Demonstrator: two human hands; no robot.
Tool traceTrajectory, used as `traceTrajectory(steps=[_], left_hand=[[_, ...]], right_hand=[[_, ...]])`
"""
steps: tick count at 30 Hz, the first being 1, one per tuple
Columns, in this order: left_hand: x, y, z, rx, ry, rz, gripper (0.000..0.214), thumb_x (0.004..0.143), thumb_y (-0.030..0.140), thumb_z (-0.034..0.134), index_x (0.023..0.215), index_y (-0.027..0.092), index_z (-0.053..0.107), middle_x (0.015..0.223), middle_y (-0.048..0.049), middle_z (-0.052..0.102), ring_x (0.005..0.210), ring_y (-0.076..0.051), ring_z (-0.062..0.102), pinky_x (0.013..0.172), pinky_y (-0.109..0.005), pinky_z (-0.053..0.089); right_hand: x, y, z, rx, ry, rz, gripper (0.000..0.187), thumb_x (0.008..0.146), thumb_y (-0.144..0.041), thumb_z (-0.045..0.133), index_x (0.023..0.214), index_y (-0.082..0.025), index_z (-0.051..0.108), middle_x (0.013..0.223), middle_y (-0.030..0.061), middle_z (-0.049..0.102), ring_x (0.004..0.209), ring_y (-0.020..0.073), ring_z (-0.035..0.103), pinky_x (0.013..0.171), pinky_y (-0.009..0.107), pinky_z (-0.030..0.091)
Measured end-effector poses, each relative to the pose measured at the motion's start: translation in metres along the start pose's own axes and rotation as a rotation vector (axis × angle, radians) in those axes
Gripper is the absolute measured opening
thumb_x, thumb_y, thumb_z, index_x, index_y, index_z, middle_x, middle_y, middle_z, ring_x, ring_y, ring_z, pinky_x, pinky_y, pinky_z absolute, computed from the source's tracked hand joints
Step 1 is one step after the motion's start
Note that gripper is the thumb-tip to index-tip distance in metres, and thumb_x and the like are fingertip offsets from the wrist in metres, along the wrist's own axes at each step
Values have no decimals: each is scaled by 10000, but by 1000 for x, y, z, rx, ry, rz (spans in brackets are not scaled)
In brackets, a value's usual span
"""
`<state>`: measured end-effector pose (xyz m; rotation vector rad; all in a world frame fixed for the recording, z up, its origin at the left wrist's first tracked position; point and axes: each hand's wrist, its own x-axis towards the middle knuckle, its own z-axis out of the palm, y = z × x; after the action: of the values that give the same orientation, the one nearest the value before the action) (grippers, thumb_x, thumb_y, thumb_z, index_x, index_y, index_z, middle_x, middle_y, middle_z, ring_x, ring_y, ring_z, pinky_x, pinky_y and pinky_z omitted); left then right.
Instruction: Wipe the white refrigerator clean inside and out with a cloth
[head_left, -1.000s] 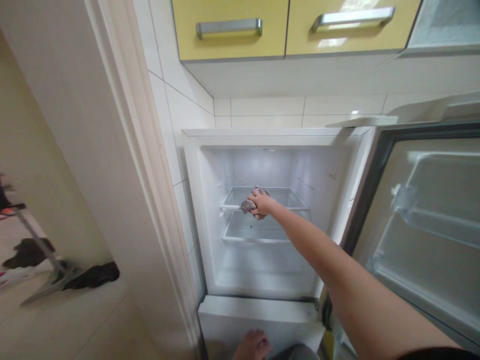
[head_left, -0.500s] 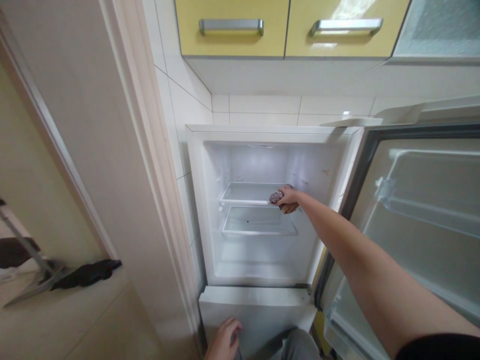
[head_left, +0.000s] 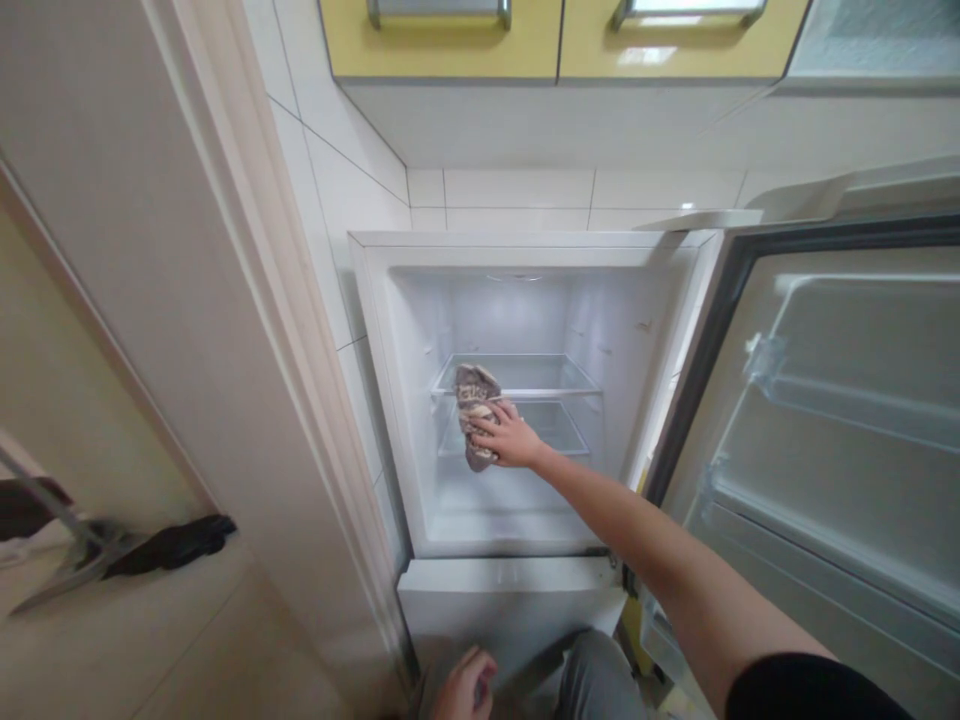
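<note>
Cloth (head_left: 471,385), one, brown-grey with a pale pattern: inside the open fridge (head_left: 525,241), left of the middle, in front of the shelves, its long side running up and down.

Right hand (head_left: 504,440), mine: reaching in from the right, fingers laid across the middle and lower part of the cloth, slightly spread and clamped on it; thumb hidden from view. Black sleeve (head_left: 810,690) on the upper arm.

Left hand (head_left: 466,688), mine: low at the bottom edge, partly cut off, fingers curled, in front of the lower panel (head_left: 517,612); I cannot tell whether they close on anything. Just to its right, my knee (head_left: 600,675) in grey trousers.

Upper shelf (head_left: 544,373), clear, pale front edge: behind the cloth, which covers its left part. Whether the two touch, I cannot tell.

Lower shelf (head_left: 553,425), clear: beneath the upper one, partly behind my hand.

Fridge door (head_left: 862,330), swung wide to the right, fitted with clear racks (head_left: 855,405).

Cupboards (head_left: 450,50), yellow, metal handles: overhead.

Door frame (head_left: 247,300), pale: left of the fridge, a tiled wall (head_left: 337,220) between.
</note>
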<state>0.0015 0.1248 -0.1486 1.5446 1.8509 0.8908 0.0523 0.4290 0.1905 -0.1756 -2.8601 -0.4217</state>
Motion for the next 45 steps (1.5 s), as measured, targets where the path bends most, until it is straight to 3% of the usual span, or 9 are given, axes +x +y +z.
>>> traceTrajectory(steps=[2, 5, 9, 13, 16, 26, 31, 38, 45], left_hand=[[-7, 1, -8, -10, 31, 12, 272, 745, 95, 547, 911, 243, 703, 972, -57, 728, 938, -225, 708, 858, -300, 538], [-16, 2, -22, -10, 68, 13, 282, 779, 100, 522, 937, 249, 703, 982, -60, 729, 958, -230, 705, 885, -310, 544], [-22, 4, -35, -32, 120, 20, 302, 806, 87, 499, 973, 245, 695, 1011, -62, 739, 987, -220, 710, 922, -310, 545], [-16, 12, -42, -62, 182, 34, 266, 878, 139, 496, 1014, 236, 703, 1047, -69, 747, 1026, -223, 717, 969, -335, 550], [0, 29, -50, -47, 195, 33, 254, 908, 171, 497, 1034, 240, 707, 1046, -53, 750, 1022, -216, 723, 962, -328, 559], [69, 83, -90, -153, 276, 141, 211, 929, 217, 506, 1011, 218, 700, 1013, -75, 752, 985, -226, 721, 921, -366, 572], [107, 93, -115, -127, 375, 183, 207, 909, 205, 516, 1012, 225, 695, 1005, -62, 750, 989, -240, 717, 928, -405, 568], [206, 134, -149, 121, 593, 292, 263, 872, 161, 574, 1116, 228, 648, 1121, -83, 717, 1120, -271, 670, 1023, -431, 535], [298, 183, -165, 591, 497, 226, 535, 924, 369, 673, 1406, 160, 575, 1504, -169, 583, 1427, -353, 478, 1214, -480, 371]], right_hand=[[-4, -11, 24, 31, -65, -52, 498, 933, -357, 615, 1430, -335, 618, 1655, 34, 421, 1596, 388, 111, 1266, 594, 165], [-4, -15, 54, 100, -107, 269, 611, 888, -395, 681, 1486, -348, 565, 1670, 56, 385, 1549, 416, 220, 1198, 598, 319], [-6, -14, 72, 181, -108, 599, 843, 832, -577, 732, 1592, -359, 439, 1708, 89, 291, 1540, 494, 171, 1187, 699, 272], [-31, -31, 84, 161, 30, 452, 628, 948, -497, 580, 1525, -258, 517, 1593, 141, 447, 1495, 395, 299, 1234, 574, 255], [-66, -50, 110, 180, -50, 272, 472, 995, -422, 485, 1411, -230, 600, 1505, 157, 539, 1389, 343, 441, 1189, 514, 332], [-153, -30, 216, 229, -153, 1009, 445, 980, -304, 442, 1363, -294, 669, 1470, 141, 612, 1417, 325, 514, 1092, 454, 469], [-156, -18, 242, 252, -109, 1097, 490, 1027, -334, 394, 1410, -141, 631, 1516, 168, 584, 1455, 306, 469, 1187, 415, 366], [-154, -21, 240, 261, -86, 1077, 410, 1024, -326, 408, 1257, -138, 688, 1367, 180, 669, 1315, 284, 573, 1070, 374, 414], [-152, -21, 238, 257, -98, 1112, 370, 981, -328, 492, 1231, -141, 690, 1352, 170, 669, 1281, 279, 570, 1053, 369, 403]])
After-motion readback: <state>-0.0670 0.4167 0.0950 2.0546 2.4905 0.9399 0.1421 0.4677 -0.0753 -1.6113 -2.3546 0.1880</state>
